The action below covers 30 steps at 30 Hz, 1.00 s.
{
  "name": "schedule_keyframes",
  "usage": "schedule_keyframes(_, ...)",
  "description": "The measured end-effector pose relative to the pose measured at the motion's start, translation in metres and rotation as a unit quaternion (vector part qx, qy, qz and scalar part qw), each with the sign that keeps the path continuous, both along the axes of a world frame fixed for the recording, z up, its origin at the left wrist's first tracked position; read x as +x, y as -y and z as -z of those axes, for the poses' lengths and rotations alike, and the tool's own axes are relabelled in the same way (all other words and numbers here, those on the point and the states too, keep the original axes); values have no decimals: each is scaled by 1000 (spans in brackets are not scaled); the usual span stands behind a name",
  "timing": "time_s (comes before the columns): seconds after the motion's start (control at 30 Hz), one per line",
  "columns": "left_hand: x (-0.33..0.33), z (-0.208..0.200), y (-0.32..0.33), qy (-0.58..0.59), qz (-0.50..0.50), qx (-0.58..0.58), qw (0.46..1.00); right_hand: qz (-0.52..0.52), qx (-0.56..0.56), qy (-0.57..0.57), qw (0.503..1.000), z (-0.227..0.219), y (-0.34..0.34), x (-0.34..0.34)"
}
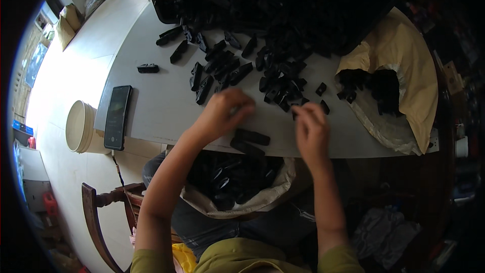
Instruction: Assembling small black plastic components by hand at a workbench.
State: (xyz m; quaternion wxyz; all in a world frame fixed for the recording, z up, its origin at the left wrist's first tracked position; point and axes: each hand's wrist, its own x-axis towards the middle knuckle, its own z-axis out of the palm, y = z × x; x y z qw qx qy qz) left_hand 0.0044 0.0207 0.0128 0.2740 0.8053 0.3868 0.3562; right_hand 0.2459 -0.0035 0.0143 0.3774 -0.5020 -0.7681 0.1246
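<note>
My left hand (pixel 222 114) is over the table with its fingers bent, smeared by motion; whether it holds anything is unclear. Just beyond it lies a loose group of long black plastic pieces (pixel 222 65). My right hand (pixel 311 131) is pinched, and a small black piece seems to show at its fingertips. It is beside a heap of smaller black pieces (pixel 283 83). Between my hands, two long black pieces (pixel 250 141), blurred, are at the table's near edge. Below them, an open pale sack (pixel 242 210) at my lap contains many glossy black pieces.
A large black container (pixel 166 17) full of dark pieces stands at the back of the grey table (pixel 151 116). On the right lies an open tan paper sack (pixel 419 71) with black parts inside. A phone (pixel 118 116), a cream bucket (pixel 80 126) and a wooden chair (pixel 91 212) are left.
</note>
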Motion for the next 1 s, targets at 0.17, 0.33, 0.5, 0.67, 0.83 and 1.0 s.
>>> schedule_keyframes(0.17, 49, 2, -46, -82, -235, 29, 968, 44, 91, 187, 977, 11, -21, 25)
schedule_keyframes(0.33, 38, -1, -39, -118, -234, -39, 964, 92, -29, 147, 984, 5, -12, 28)
schedule_keyframes(0.5, 10, 1, 8, -160, -207, 78, 962, -67, -119, -159, 978, 6, 13, -2)
schedule_keyframes(0.67, -12, 4, 36, -62, -76, 51, 994, -145, -138, -123, 972, 11, 36, -35)
schedule_keyframes(0.83, -16, 1, 51, -16, -33, 10, 999, -159, -82, -141, 974, -1, 31, -37)
schedule_keyframes(1.0, -19, 4, 54, 13, -9, -49, 999, -139, -29, -48, 989, 9, 19, -38)
